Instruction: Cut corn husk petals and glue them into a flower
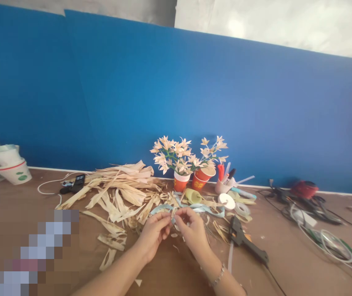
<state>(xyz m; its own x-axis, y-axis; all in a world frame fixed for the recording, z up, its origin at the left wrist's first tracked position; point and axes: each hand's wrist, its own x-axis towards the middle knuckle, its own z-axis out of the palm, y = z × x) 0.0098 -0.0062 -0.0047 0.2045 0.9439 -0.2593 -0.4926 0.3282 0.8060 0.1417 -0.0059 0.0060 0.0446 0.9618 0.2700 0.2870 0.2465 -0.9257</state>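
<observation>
My left hand (156, 231) and my right hand (192, 228) meet over the middle of the table, fingertips pinched close together. Between them shows a small pale-blue bit, too small and blurred to name. Light blue strips (208, 209) lie just beyond my fingers, among scraps of dried corn husk (153, 202). A bracelet circles my right wrist. Past the hands stand two red paper cups (180, 183) (199, 181) holding husk flowers (176, 152) on green stems. A black glue gun (246, 240) with a clear glue stick lies right of my right hand.
A large pile of dry husks (126, 185) spreads to the left. Tape rolls (227, 201) and a holder with pens (223, 186) are behind the right hand. Cables and a red tool (304, 190) lie far right, a white cup (15, 172) far left. A blue partition (163, 90) rises behind.
</observation>
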